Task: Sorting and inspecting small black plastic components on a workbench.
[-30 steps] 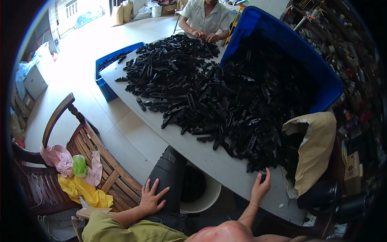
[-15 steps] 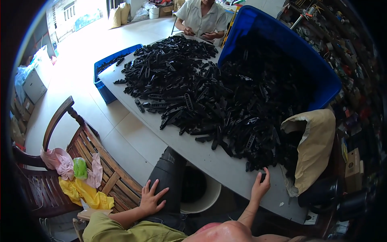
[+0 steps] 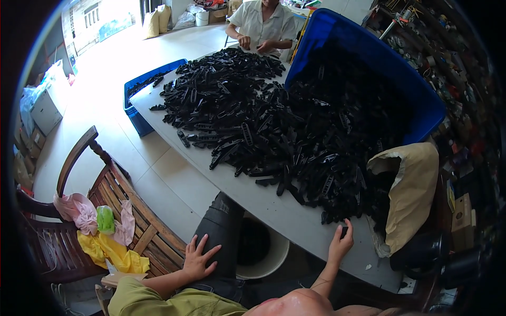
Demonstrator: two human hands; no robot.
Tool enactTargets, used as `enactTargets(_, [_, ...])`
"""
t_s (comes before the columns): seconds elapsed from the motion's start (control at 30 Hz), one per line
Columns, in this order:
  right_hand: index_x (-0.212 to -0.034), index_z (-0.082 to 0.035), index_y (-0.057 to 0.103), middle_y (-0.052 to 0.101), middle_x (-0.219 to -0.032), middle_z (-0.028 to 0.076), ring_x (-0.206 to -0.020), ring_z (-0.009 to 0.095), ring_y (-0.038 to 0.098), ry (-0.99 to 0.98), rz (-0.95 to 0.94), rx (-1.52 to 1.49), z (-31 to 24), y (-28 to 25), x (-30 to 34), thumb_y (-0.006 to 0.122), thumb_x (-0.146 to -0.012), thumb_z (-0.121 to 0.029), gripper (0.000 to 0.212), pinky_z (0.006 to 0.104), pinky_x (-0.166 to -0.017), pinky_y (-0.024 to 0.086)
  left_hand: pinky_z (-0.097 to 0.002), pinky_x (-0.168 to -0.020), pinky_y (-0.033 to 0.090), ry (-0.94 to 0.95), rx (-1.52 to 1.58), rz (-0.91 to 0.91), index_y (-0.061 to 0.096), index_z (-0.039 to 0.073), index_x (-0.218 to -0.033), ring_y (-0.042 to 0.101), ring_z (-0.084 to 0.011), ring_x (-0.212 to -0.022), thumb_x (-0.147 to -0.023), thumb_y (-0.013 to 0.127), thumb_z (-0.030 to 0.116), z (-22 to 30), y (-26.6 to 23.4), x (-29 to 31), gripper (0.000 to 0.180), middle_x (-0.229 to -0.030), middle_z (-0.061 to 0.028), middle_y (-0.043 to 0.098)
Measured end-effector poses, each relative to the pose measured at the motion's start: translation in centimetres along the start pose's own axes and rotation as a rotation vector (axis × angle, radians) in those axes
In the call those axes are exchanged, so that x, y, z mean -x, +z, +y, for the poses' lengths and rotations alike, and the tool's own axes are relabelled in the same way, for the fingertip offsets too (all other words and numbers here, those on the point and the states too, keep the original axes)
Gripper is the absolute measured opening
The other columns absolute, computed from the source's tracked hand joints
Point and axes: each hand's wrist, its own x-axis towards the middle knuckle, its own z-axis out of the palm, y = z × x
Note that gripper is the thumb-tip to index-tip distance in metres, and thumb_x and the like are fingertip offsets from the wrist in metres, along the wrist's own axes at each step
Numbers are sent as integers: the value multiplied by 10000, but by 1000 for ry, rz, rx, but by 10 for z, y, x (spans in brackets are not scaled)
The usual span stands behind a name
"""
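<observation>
My left hand [image 3: 198, 260] lies on my dark-trousered thigh [image 3: 217, 229], fingers spread, holding nothing. At the near edge of the grey table [image 3: 237, 184], my right hand [image 3: 340, 245] has its thumb and fingers curled around a small black plastic part [image 3: 344, 230], mostly covered by the fingers. Just beyond those fingertips begins a large heap of black slotted plastic parts [image 3: 247, 118], spread over much of the tabletop. More of the heap runs into a big blue tub [image 3: 429, 100] tipped on its side at the right.
A tan sack [image 3: 414, 195] lies open at the table's right end. Under the near edge stands a pale bucket [image 3: 279, 260] with dark contents. Left are a wooden bench [image 3: 124, 197] with cloths and a smaller blue crate [image 3: 139, 124]. Across the table sits a co-worker [image 3: 263, 26].
The co-worker's hands have shifted slightly and come closer together over the far end of the heap. Both my hands stay where they were.
</observation>
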Motion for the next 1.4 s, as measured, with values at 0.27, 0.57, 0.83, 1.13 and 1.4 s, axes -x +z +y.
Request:
enactTargets(0.27, [-1306,-60,505,659,-1059,211,-888,376,645,193,-92,-18,9,0,-1,506,-974,-219,368,435,-763,482,-605,-1064,243,2,10,-3,518,335,-1351,192,-492,-1366,-768,670,355,0,-1,0,602,-1540,-182,212])
enactTargets(0.57, [-1326,-109,472,668,-1026,197,-908,382,645,-88,-28,182,0,4,0,520,-966,-238,385,428,-767,488,-602,-1065,242,-2,7,-7,515,333,-1354,197,-496,-1362,-766,672,351,1,-1,1,609,-1536,-189,215])
enactTargets(0.83, [-1113,-56,589,660,-1049,194,-935,396,633,36,-119,95,-8,-2,-2,582,-927,-189,230,434,-765,491,-595,-1062,248,14,16,11,517,329,-1352,204,-495,-1360,-757,679,344,1,-3,-2,617,-1527,-195,233])
enactTargets(1.13, [-1062,-54,579,660,-920,178,-826,379,639,-96,23,107,-5,1,-2,601,-917,-214,217,421,-696,487,-597,-1044,261,13,9,17,498,359,-1362,202,-493,-1356,-771,658,397,-3,2,0,614,-1533,-171,236])
enactTargets(1.4, [-955,-24,565,633,-784,163,-723,346,626,-28,6,-40,-1,-1,0,573,-952,-269,245,406,-640,473,-593,-1039,266,11,-3,11,496,354,-1364,209,-489,-1353,-775,655,401,-2,3,1,612,-1530,-173,240])
